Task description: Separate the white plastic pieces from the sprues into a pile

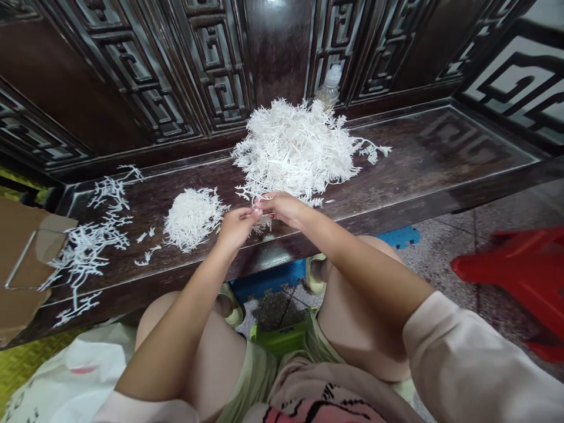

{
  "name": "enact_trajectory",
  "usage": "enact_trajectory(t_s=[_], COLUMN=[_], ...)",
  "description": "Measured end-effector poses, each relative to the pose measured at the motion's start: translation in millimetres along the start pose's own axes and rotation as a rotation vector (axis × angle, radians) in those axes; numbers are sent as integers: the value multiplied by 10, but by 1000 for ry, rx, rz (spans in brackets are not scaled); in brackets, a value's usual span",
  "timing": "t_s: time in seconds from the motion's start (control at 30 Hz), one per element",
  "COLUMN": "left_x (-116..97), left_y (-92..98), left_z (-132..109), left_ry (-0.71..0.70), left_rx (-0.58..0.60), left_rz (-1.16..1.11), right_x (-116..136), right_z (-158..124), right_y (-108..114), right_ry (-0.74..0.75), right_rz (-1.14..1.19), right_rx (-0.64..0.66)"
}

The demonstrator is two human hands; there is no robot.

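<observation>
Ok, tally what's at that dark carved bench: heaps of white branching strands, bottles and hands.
Heaps of white branching strands: 2, a large one and a smaller one
Plastic bottle: 1
Hands: 2, left and right
Total: 5
Loose strands scattered at the left are not counted.

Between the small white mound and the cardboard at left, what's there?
In the head view, loose white branching sprigs lie on the dark wooden bench, between the small white mound and the cardboard.
</observation>
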State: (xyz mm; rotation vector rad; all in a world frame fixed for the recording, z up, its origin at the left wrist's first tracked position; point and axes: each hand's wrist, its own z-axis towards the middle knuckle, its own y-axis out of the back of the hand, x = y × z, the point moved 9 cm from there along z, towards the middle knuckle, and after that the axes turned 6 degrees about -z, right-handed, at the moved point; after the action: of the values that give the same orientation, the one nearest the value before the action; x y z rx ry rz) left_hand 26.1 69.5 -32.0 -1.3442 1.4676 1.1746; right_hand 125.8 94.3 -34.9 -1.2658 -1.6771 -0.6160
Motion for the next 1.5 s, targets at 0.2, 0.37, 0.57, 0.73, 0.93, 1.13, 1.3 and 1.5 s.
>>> enact_trajectory(t_s=[0.2, 0.37, 0.57, 0.73, 0.93, 1.13, 1.3, 1.5], left_x=[-40, 4, -24, -66, -256, -429, -28, 280], left_y=[-140, -171, -230, -272, -329, -136, 628, 1477], left_z=[-63, -33, -27, -58, -183, -190, 258, 377], left_ry=[27, 48, -91, -156, -333, -355, 9, 287], left_rx=[35, 101, 95, -13, -87, -103, -120, -352], left_rz=[-30, -79, 41, 189, 341, 255, 476, 1153], right_x=[31, 36, 10, -16, -77, -34, -92, -123], right_z=[10, 15, 50, -21, -29, 89, 93, 51], right_y=[18, 20, 155, 280, 380, 719, 483, 129], right_ry=[40, 52, 83, 76, 66, 1, -93, -72], right_rz=[-28, -88, -128, -141, -149, -109, -24, -111], right_rx=[-6, 20, -200, -463, -585, -586, -302, -101])
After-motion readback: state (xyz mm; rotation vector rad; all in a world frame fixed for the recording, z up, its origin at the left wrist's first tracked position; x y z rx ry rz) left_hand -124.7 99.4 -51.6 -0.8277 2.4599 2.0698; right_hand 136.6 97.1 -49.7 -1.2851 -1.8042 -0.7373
